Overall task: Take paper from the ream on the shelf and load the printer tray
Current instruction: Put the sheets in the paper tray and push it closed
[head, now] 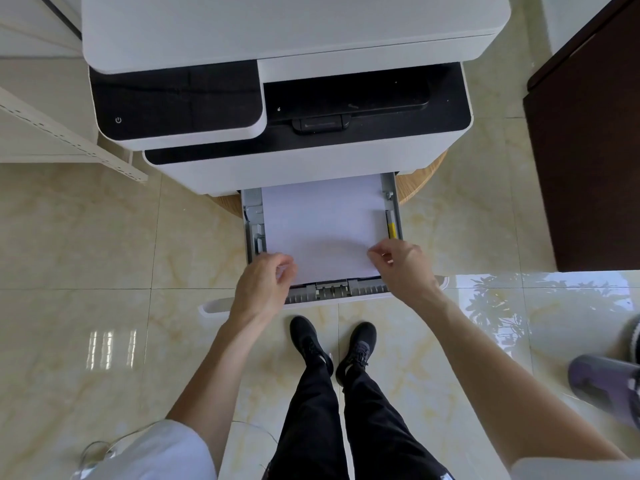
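Printer [277, 46]: one, white with black panels, standing on a round wooden stand [420, 183] whose edge shows either side of the drawer.

Tray [394, 202]: one, grey, pulled out of the printer's base toward the person, with a white front lip at its near end.

Paper [322, 223]: one white stack, lying flat inside the tray between the side guides; the sheet count cannot be told. A yellow tab [392, 229] sits on the right guide, just beside the stack's edge.

Hands: two, both bare.
- Left hand [265, 284]: at the near left corner of the stack, fingers curled loosely, fingertips touching the paper's corner. Whether it pinches the sheets or only rests on them cannot be told.
- Right hand [403, 265]: at the near right corner, thumb and forefinger drawn close together at the paper's edge, other fingers bent. Whether any sheet is caught between them cannot be told.

Shoes [332, 344]: two, black, worn with black trousers, planted just short of the tray's lip.

Slipper [606, 386]: one, dark, at the right edge, belonging to another person.

Floor [86, 254]: glossy cream marbled tiles, with window light and leaf shapes reflected at right.

Cabinet [588, 150]: one, dark brown, right of the printer. A pale perforated shelf post [69, 133] stands at left.
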